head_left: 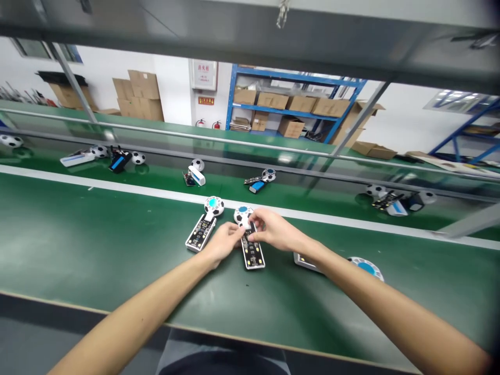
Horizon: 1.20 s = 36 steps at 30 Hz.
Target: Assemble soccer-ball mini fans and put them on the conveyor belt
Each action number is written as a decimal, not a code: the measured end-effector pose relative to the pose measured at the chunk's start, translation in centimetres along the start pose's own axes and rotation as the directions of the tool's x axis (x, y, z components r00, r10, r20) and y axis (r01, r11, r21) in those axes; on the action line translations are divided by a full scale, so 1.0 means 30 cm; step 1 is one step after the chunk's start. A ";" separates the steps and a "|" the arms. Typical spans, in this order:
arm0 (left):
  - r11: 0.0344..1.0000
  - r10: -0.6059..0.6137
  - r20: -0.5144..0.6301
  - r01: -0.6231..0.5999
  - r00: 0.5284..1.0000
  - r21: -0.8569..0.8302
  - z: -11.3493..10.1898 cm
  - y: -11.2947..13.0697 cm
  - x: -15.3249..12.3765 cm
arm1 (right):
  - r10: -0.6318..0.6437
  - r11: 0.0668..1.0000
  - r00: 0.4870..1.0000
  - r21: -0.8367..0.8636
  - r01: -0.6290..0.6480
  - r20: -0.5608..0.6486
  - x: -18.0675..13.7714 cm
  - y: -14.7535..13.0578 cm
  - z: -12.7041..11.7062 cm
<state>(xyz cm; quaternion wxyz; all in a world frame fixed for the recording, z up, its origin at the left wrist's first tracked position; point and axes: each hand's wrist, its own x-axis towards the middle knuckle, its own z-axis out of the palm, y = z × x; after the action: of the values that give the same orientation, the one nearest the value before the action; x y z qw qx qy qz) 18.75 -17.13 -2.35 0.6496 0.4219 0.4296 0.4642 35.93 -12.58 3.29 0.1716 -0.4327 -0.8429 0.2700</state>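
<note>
On the green bench lies a device (253, 255) with a round football-patterned head, a blue disc at its centre, and a white housing showing a black circuit board. My left hand (226, 242) grips its left side near the neck, thumb on top. My right hand (275, 229) is closed at the neck and upper board from the right, fingers pinched; whether a small part is between them is hidden. Left of my hands rests a similar device (201, 233), its board exposed. Beneath my right forearm another device's housing (307, 261) and round head (366, 267) partly show.
Along the far strip beyond a white line (156, 194) lie several groups of football heads, boards and housings, such as one group (260, 182) ahead and another (394, 203) to the right. Metal posts (359, 120) and a low overhead shelf (250, 31) frame the bench.
</note>
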 end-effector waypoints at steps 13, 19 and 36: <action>0.961 0.212 0.133 -0.231 0.968 0.153 0.068 0.119 -0.039 | 0.202 0.959 0.979 0.212 -0.190 -0.033 -0.056 -0.091 -0.112; 0.738 0.339 0.203 -0.393 0.919 0.548 0.048 0.189 -0.096 | 0.160 0.925 0.987 0.345 -0.157 0.018 -0.074 -0.137 -0.136; 0.898 0.141 0.104 -0.172 0.984 0.405 0.004 0.098 -0.040 | 0.194 0.743 0.969 0.622 -0.247 0.153 -0.042 -0.096 -0.138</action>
<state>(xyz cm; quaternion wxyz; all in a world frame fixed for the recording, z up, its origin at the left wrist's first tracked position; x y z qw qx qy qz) 17.91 -17.69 0.69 0.5214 0.5992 0.4589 0.3982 36.99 -13.72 8.25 0.2418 -0.4346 -0.6502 0.5743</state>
